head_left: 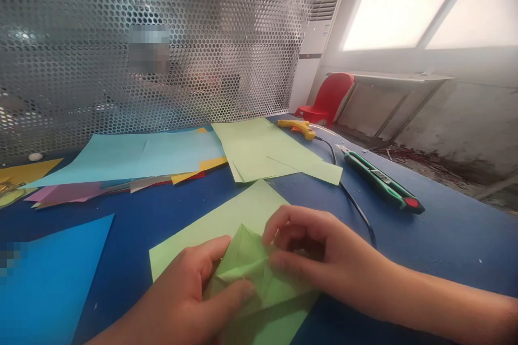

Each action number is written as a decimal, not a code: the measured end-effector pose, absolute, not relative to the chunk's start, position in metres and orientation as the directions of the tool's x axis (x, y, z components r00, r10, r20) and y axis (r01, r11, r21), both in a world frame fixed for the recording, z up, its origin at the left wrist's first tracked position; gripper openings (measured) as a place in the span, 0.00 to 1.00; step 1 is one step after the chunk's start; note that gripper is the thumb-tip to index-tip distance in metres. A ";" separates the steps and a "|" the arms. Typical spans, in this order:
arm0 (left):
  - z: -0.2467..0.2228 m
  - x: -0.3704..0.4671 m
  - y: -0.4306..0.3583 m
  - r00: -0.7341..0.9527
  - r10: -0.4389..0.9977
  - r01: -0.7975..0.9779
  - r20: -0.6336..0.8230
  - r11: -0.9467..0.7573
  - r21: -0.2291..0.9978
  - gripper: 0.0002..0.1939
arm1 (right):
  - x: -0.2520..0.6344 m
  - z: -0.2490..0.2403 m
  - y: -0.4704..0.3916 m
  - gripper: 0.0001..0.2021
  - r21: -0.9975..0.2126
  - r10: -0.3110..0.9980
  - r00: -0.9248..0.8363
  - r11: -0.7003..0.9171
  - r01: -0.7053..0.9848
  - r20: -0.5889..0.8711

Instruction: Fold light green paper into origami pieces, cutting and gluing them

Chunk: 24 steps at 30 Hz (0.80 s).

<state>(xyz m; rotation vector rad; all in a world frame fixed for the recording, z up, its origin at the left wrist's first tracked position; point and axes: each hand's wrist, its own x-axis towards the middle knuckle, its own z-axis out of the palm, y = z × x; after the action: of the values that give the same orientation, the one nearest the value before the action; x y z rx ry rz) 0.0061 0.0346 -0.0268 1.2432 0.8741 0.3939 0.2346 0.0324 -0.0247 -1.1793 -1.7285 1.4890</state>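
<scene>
A folded light green paper (246,256) with a raised peak and several creases is between my hands. My left hand (198,280) grips its left side, thumb on top near the front and fingers along the far left edge. At its right side, my right hand (307,248) has thumb and curled fingers closed on the paper's edge. Part of the fold is hidden behind the right fingers. Beneath it lies a flat light green sheet (182,242) on the blue table (404,269).
Behind are more green sheets (263,148), a light blue sheet (157,153) over coloured papers, and a yellow glue gun (297,128) with its cord. A green utility knife (378,178) lies right. A blue sheet (52,280) lies left; perforated metal mesh (226,21) closes off the back.
</scene>
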 end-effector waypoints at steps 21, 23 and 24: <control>-0.034 0.002 0.034 0.609 0.722 0.187 -0.328 0.271 0.944 0.28 | 0.238 -0.029 0.030 0.09 -0.959 0.893 -0.450 0.138 0.247 0.013; -0.034 0.002 0.034 0.610 0.725 0.185 -0.320 0.262 0.947 0.27 | 0.237 -0.028 0.030 0.10 -0.958 0.893 -0.450 0.141 0.250 0.014; -0.034 0.003 0.034 0.608 0.726 0.184 -0.321 0.265 0.947 0.27 | 0.237 -0.027 0.030 0.10 -0.957 0.893 -0.451 0.143 0.253 0.014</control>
<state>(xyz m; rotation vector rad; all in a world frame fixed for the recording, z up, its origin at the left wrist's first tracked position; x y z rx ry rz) 0.0025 0.0339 -0.0342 1.2830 0.8870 0.4394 0.2365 0.0301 -0.0274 -1.0981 -1.8060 1.3276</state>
